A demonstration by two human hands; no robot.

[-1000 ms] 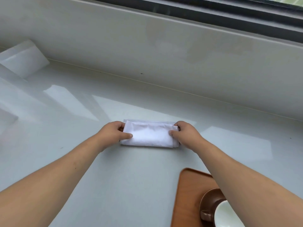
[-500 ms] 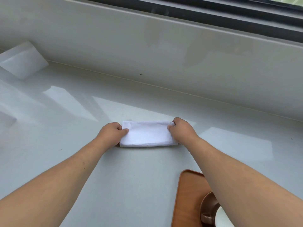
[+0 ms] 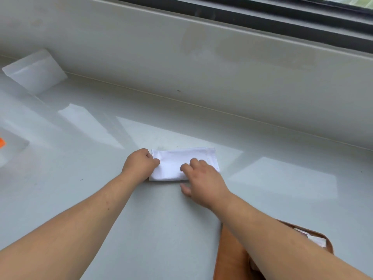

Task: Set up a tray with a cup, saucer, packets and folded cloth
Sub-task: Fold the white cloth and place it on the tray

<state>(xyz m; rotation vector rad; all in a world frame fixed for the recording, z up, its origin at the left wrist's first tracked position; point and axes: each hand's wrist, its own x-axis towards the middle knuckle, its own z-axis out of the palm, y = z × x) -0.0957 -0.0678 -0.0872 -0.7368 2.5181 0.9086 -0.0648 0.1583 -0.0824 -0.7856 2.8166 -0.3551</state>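
Note:
A white cloth (image 3: 173, 164), folded into a small rectangle, lies on the pale grey counter (image 3: 101, 199). My left hand (image 3: 139, 164) pinches its left end, thumb on top. My right hand (image 3: 201, 178) lies over the cloth's right half with the fingers spread flat on it and the thumb on the counter in front. The wooden tray (image 3: 230, 255) shows at the bottom right, mostly hidden under my right forearm. Light packets (image 3: 314, 238) lie at the tray's far right corner. Cup and saucer are hidden.
A pale wall (image 3: 201, 57) rises behind the counter under a dark window frame (image 3: 282, 15). A white slanted object (image 3: 34, 70) leans at the back left. Something orange (image 3: 1, 142) peeks in at the left edge.
My right hand has let go of the cloth's right end and now lies flat over the cloth. The left hand keeps its hold. The view shifted, bringing the tray's packets into sight.

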